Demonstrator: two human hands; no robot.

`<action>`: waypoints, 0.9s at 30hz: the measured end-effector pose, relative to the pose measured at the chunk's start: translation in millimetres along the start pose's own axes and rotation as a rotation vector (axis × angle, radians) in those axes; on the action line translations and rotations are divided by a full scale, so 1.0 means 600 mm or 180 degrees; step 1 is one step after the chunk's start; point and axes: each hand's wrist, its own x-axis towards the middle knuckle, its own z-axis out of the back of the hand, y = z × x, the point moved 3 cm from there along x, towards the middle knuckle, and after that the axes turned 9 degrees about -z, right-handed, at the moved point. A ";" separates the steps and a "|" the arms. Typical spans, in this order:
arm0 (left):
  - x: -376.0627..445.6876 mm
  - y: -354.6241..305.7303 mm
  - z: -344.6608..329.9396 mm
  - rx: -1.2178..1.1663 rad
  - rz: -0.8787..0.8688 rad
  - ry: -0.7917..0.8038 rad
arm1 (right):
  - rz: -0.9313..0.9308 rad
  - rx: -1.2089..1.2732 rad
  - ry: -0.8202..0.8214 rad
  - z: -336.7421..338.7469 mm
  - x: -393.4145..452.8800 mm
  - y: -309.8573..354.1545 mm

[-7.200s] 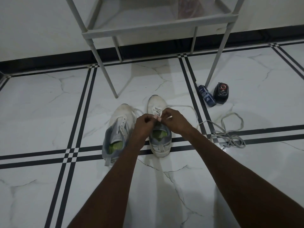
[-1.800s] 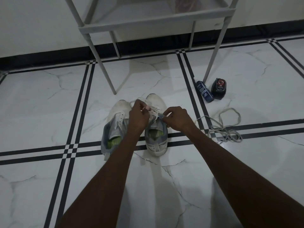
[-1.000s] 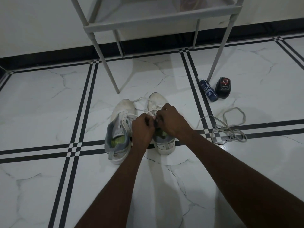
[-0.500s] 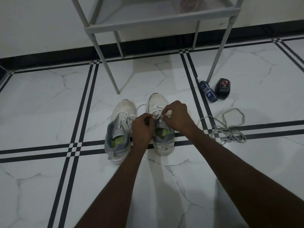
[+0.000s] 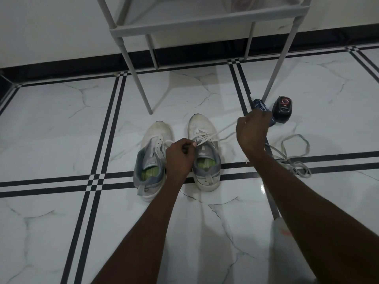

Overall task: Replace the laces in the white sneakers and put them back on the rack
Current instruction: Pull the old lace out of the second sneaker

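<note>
Two white and grey sneakers stand side by side on the tiled floor, toes toward the rack. The left sneaker [image 5: 152, 158] has no lace that I can see. The right sneaker [image 5: 204, 150] has a white lace [image 5: 222, 130] partly threaded through its eyelets. My left hand [image 5: 180, 156] pinches the lace at the right sneaker's tongue. My right hand [image 5: 253, 132] is closed on the other end, stretched taut up and to the right. The grey rack [image 5: 205, 19] stands behind the shoes.
A loose pile of grey laces [image 5: 291, 158] lies on the floor right of the shoes. A small blue bottle [image 5: 261, 107] and a black device with a red ring [image 5: 283, 108] lie by the rack's right front leg [image 5: 275, 74]. A white sock [image 5: 282, 242] shows at lower right.
My right hand has pulled away from the sneaker, up and to the right, drawing the lace taut. My left hand stays at the tongue.
</note>
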 end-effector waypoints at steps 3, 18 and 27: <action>-0.001 0.000 -0.002 0.0003 -0.0018 -0.0046 | 0.0235 0.0101 0.0417 -0.006 -0.020 -0.003; -0.005 0.011 -0.004 0.0035 0.0033 0.0005 | 0.1932 -0.1179 0.1356 -0.083 -0.110 0.035; -0.006 0.006 -0.002 0.0052 -0.0038 0.0009 | 0.1969 -0.0694 0.1504 -0.087 -0.127 0.033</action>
